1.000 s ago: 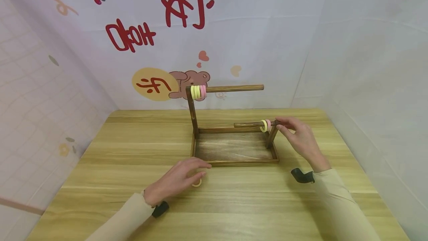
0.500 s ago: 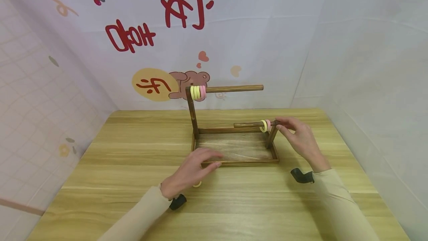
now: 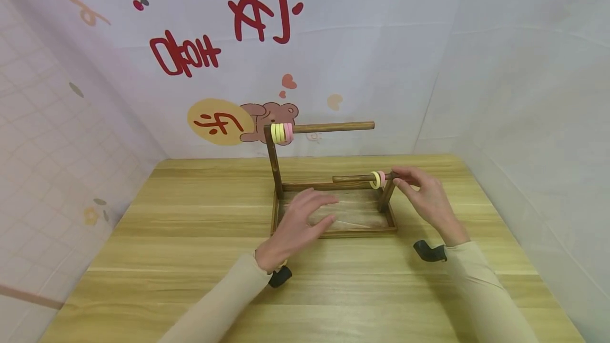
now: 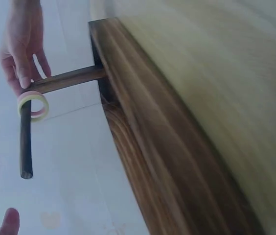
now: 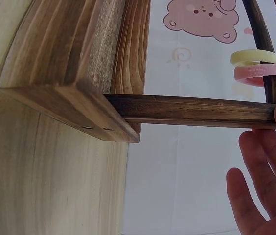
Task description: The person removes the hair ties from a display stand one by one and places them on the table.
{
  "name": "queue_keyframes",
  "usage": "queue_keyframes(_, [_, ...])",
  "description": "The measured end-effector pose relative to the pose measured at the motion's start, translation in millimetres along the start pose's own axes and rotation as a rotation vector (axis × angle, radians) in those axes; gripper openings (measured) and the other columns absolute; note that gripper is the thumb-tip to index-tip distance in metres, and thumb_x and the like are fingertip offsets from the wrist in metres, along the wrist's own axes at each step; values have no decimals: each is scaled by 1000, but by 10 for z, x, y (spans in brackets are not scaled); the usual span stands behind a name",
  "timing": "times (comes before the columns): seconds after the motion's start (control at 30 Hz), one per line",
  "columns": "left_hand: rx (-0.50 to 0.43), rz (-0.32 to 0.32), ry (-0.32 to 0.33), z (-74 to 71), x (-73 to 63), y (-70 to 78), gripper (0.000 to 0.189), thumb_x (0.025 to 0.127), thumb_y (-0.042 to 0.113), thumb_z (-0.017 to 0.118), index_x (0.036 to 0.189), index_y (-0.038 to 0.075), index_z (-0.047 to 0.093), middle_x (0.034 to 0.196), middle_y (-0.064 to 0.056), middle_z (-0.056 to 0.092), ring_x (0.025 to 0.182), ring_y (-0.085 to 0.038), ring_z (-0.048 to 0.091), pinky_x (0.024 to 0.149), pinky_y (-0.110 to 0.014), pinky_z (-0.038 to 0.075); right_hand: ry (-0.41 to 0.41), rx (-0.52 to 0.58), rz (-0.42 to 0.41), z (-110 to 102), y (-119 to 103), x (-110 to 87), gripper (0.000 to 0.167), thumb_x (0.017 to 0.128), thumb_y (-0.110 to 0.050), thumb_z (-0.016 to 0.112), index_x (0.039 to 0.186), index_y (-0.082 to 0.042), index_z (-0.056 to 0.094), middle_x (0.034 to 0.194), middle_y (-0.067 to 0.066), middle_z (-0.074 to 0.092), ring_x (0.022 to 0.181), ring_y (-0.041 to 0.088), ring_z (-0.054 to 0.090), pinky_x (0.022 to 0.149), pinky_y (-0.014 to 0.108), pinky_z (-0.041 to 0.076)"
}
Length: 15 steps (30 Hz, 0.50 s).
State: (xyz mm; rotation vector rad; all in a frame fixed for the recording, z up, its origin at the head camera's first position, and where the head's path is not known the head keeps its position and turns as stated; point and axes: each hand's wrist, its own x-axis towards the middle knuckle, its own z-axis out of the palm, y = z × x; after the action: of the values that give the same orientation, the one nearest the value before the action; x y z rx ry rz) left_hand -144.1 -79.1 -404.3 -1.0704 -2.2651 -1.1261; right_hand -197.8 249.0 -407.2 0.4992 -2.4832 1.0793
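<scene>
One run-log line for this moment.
left hand: empty, by tray; right hand: pinching short post; lower rod: yellow ring, pink ring

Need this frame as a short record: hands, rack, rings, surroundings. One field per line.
left_hand: left hand open above the rack's tray, holding nothing
right_hand: right hand pinching the top of the short post, at the lower rod's fixed end
upper_rod: upper rod carries yellow rings next to the tall post, pink outside them
lower_rod: one yellow ring, one pink ring; pink nearer the short post
surface: wood-grain table
backdrop: white, printed with red characters and a bear
</scene>
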Motion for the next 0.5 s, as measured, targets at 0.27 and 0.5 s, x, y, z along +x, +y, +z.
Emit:
queue_keyframes(0.27, [25,36,32,167,263,25,36,94,15,78,129,8,70,137,-4,66,130,-19,57,124,-45,30,-4,16,13,-1,-3,-3,29,100,-9,71,128,-3,70,116,13,76,104,32,73,88,10,47])
queue_keyframes(0.5, [49,49,6,267,435,37,39,95,18,78,131,7,69,141,-5,63,134,-18,55,125,-44,26,-6,27,27,-2,-17,-21,29,100,-10,70,128,-4,70,115,15,76,105,39,72,91,38,55])
